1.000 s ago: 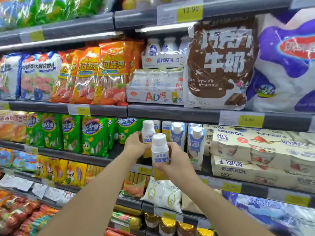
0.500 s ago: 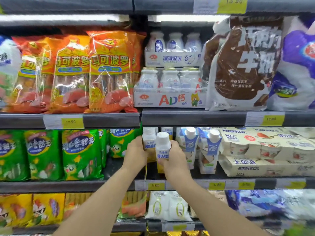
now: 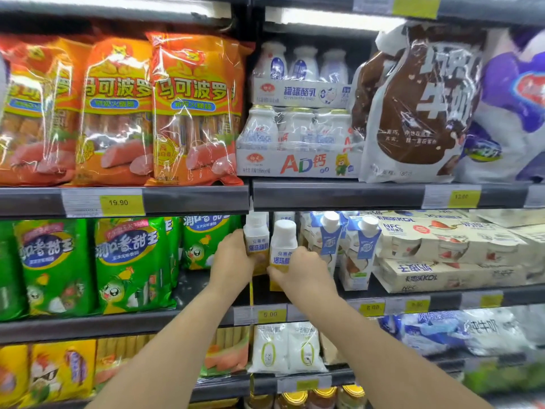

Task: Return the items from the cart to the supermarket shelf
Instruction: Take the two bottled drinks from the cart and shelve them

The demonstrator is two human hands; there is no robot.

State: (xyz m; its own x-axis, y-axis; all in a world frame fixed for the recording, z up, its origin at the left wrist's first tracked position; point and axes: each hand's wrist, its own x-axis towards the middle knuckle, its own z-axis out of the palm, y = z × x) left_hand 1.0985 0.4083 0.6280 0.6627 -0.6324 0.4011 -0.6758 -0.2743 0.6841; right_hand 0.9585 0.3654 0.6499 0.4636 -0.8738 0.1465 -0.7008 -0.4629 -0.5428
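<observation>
While both hands have reached deeper since before, the left hand grips one white-capped yellow-bottomed plastic bottle, and the right hand grips its twin bottle just beside, over the dark shelf.

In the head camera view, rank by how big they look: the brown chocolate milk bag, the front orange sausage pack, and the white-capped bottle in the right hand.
1-2. Orange sausage pack and brown chocolate milk bag: too close to rank.
3. White-capped bottle, in the right hand: smallest.

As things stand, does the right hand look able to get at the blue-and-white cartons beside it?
Probably not yet: the right hand grips a white-capped bottle. The blue-and-white cartons stand immediately right of it at the shelf front, unblocked, so it must let go first.
</observation>
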